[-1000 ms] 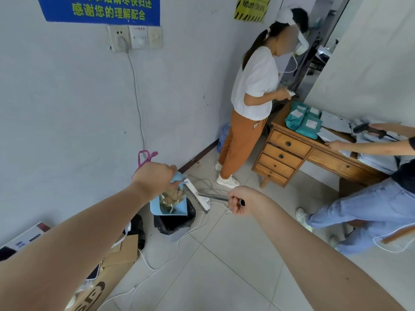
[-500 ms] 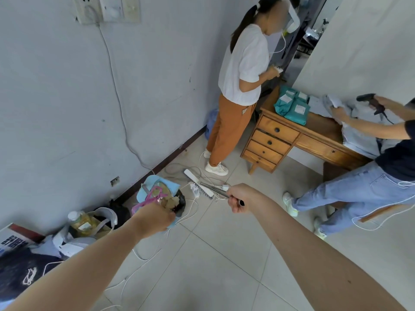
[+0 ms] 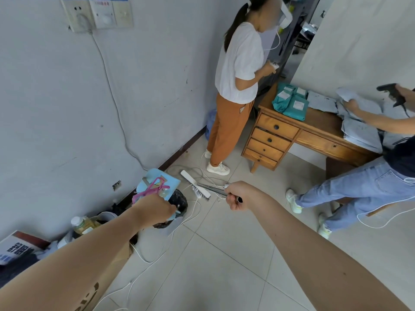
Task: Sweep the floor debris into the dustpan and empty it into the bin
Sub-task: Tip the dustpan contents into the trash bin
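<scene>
Now the left hand (image 3: 155, 209), closed round the pink handle, has swung the blue dustpan (image 3: 171, 181) down from level to steeply tipped over the black bin (image 3: 179, 199), so emptying looks underway. The right hand (image 3: 235, 195) keeps its fist on the brush (image 3: 203, 192), held low just beside the bin.

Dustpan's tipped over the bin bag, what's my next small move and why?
Probably shake the dustpan slightly with the left hand: it tilts above the black bin bag, brownish debris seems to cling inside, and the right hand holds the broom clear.
</scene>
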Demonstrator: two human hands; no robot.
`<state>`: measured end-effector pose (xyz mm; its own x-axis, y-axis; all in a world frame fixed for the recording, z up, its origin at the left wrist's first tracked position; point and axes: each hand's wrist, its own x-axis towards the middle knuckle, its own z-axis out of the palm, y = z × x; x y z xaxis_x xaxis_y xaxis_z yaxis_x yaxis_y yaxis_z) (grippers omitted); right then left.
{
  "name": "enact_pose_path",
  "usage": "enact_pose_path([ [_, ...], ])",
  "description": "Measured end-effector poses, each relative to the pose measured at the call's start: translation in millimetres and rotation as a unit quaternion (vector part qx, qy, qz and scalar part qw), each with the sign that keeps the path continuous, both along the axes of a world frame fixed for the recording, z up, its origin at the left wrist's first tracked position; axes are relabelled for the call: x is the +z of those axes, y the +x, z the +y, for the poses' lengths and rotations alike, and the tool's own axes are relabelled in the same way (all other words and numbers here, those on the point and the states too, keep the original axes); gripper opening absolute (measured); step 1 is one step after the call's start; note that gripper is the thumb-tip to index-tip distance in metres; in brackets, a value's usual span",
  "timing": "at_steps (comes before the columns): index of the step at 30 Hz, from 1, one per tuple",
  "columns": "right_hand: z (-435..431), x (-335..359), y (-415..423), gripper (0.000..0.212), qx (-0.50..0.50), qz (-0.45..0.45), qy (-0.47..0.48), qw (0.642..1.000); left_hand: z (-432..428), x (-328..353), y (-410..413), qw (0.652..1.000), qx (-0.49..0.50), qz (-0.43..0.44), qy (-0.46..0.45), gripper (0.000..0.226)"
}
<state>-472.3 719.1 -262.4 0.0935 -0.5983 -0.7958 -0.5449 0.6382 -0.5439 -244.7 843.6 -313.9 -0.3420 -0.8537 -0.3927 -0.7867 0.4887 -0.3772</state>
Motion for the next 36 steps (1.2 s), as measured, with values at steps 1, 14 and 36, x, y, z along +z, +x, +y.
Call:
enact_pose_path([
  [1,0,1,0,0.025,0.000,-0.001,0.000,1.000,-1,-2,1,1.000,-0.003,-0.003,-0.001,0.039],
  [14,7,0,-17,0.023,-0.005,-0.010,0.010,1.000,12,-44,-8,1.000,0.012,0.023,0.016,0.023],
  [36,29,4,-32,0.022,-0.015,0.008,0.002,1.000,38,-52,-23,0.999,0.003,-0.004,0.049,0.019],
])
